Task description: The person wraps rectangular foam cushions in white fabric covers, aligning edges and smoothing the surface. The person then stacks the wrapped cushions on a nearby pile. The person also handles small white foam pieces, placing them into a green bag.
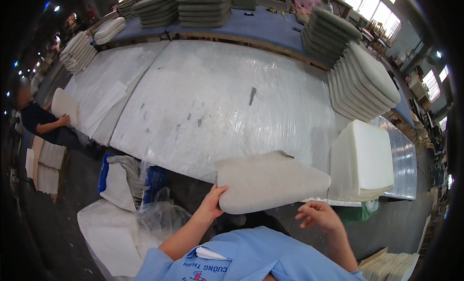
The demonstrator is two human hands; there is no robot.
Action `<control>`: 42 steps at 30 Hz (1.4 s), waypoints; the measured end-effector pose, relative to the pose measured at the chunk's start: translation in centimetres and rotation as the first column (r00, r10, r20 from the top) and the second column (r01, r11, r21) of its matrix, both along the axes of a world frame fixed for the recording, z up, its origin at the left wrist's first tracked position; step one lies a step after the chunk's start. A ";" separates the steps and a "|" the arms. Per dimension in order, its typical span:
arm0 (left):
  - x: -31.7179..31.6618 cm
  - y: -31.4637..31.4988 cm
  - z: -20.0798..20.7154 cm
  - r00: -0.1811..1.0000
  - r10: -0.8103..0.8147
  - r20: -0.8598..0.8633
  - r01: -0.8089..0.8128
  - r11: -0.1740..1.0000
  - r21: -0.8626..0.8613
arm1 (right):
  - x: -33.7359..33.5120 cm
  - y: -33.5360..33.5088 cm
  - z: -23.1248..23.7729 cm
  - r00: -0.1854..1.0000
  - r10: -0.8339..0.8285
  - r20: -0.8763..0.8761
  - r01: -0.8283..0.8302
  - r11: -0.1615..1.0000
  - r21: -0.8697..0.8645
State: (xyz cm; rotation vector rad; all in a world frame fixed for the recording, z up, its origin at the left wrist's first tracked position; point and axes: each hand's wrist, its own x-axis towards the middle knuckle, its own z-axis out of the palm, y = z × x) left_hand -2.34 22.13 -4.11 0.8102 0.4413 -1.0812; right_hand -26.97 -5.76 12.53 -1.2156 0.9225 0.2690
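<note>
A pale beige, fabric-covered seat cushion is tilted over the near edge of the plastic-wrapped table. My left hand grips its left end, thumb on top and the other fingers partly hidden beneath. Along the cushion's far edge a bit of fabric stands up loosely. Just below the cushion's right end, apart from it, hovers my right hand. Its fingers are loosely bent and slightly apart, with nothing visible in them. To the right of the cushion stands a stack of white foam pads.
Covered cushions are stacked at the right and on the blue far table. A blue crate of fabric pieces and a plastic bag of white sheets lie at left. A co-worker holds a cushion farther left.
</note>
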 end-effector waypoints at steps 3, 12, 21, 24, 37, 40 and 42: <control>0.7 -0.2 0.4 0.999 -0.018 0.043 0.013 0.993 0.115 | 4.1 -5.2 2.3 0.956 0.264 0.130 -0.246 0.959 -0.138; 0.3 -1.1 -2.8 0.989 -0.112 0.099 0.077 0.950 0.304 | 23.6 -19.2 -19.9 0.672 0.548 -0.498 -0.711 0.286 -0.643; 5.4 -7.0 -2.4 0.228 -0.968 0.103 -0.089 0.084 0.992 | 25.7 -16.8 -29.3 0.673 0.454 -0.584 -0.736 0.339 -0.586; 8.0 -13.4 -4.2 0.070 -0.934 0.350 0.016 0.351 0.936 | 22.7 -18.3 -29.7 0.895 0.340 -0.288 -0.438 0.555 -0.707; 10.5 -23.1 -10.2 -0.105 -0.990 0.091 0.125 0.078 0.989 | 22.0 -15.3 -28.8 0.867 0.430 -0.252 -0.475 0.563 -0.676; 11.4 -21.3 -11.0 -0.022 -0.996 0.091 0.196 0.085 0.977 | 25.0 -14.3 -28.8 0.829 0.416 -0.375 -0.559 0.640 -0.526; 12.8 -18.6 -12.2 0.018 -0.998 0.064 0.217 0.067 0.974 | 26.5 -13.3 -29.0 0.909 0.238 -0.342 -0.360 0.863 -0.356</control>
